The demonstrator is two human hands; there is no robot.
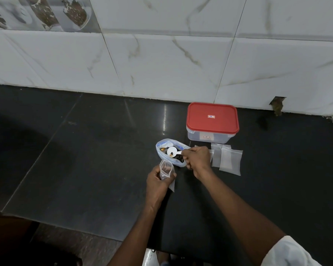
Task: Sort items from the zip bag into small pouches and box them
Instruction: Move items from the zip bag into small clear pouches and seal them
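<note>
A clear zip bag (164,145) lies open on the black counter (85,150), with small dark and yellowish items inside. My right hand (197,158) pinches a white round item with a short stem (172,152) over the bag's mouth. My left hand (159,182) grips a small clear pouch (166,170), held upright and open just in front of the zip bag. A clear plastic box with a red lid (212,118) stands shut behind the bag. Several empty small pouches (230,160) lie flat to the right of my right hand.
A white marble-tiled wall (161,54) runs along the back of the counter. A broken hole in the tile (277,105) shows at the back right. The counter's front edge (65,221) runs along the lower left, with floor below it.
</note>
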